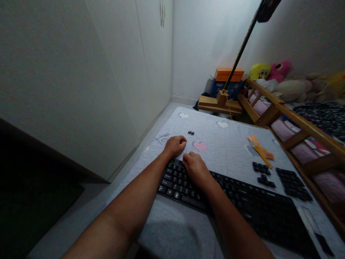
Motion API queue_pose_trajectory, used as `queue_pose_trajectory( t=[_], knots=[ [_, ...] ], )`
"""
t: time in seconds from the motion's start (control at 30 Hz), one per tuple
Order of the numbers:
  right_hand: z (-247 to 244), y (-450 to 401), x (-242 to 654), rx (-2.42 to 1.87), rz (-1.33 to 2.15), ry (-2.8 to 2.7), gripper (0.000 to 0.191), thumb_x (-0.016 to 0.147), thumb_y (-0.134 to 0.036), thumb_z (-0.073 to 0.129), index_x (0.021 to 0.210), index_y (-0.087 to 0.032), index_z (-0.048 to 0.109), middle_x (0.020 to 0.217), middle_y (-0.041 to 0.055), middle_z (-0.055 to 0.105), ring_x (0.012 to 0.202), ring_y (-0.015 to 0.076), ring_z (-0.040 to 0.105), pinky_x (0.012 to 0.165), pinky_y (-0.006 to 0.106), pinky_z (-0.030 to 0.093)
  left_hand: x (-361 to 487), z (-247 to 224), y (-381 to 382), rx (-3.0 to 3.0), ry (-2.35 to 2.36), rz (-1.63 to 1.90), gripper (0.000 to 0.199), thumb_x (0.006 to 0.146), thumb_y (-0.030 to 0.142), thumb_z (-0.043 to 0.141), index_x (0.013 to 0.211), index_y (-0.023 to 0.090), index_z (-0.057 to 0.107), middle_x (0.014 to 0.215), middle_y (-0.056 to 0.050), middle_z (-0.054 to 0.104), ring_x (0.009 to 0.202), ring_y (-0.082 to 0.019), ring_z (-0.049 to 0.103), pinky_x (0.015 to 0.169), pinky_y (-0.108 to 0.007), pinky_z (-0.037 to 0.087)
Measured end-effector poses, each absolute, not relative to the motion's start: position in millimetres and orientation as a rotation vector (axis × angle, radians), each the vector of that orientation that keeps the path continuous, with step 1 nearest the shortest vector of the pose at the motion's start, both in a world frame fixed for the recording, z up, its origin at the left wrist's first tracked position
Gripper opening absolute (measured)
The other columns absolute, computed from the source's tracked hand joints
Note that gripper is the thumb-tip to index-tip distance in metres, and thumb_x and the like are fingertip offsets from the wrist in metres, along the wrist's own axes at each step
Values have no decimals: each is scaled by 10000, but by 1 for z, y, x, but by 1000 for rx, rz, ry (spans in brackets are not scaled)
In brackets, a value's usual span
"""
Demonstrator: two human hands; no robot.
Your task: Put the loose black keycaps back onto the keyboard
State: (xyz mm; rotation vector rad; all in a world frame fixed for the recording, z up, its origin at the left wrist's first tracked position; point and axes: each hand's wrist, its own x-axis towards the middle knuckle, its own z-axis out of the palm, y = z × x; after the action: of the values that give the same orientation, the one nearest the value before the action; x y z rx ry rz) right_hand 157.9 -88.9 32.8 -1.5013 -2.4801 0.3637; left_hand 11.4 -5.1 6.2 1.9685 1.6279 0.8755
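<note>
so, right hand (195,167): curled over keyboard (253,205), nearer
left hand (175,145): curled by far-left corner
keyboard's long axis: slanted rightward, nearward
grips: can't be told

Can't tell if the left hand (174,146) has anything in it, the curled fingers (182,139) block the view. Right hand (195,167) and forearm (233,223) cover a chunk of the keyboard (253,205), and its near right corner runs off the bottom edge. Far pair of keycaps (191,132): too tiny to read. Black thing (268,10) atop the pole (244,46) gets chopped by the top edge.
</note>
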Motion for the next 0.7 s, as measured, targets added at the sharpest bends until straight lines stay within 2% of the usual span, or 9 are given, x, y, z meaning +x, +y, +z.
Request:
queue_pose_trajectory(
  t=[0.37, 0.7],
  knots=[
    [29, -84, 161, -1486, 457, -2467, 90, 949, -206, 539, 939, -195, 628, 978, 53, 591, 912, 189, 498, 775, 281, 340, 12, 8, -6, 1967, 1630, 870, 180, 825, 223, 584, 884, 170, 745, 753, -27, 711, 702, -156, 618, 668, -257, 446],
    [29, -87, 158, -1480, 377, -2503, 110, 952, -193, 523, 939, -196, 631, 961, 60, 590, 907, 198, 499, 763, 291, 342, 11, 6, -5, 1973, 1624, 878, 182, 823, 231, 583, 876, 171, 746, 752, -27, 710, 703, -160, 620, 659, -258, 442]
  ],
)
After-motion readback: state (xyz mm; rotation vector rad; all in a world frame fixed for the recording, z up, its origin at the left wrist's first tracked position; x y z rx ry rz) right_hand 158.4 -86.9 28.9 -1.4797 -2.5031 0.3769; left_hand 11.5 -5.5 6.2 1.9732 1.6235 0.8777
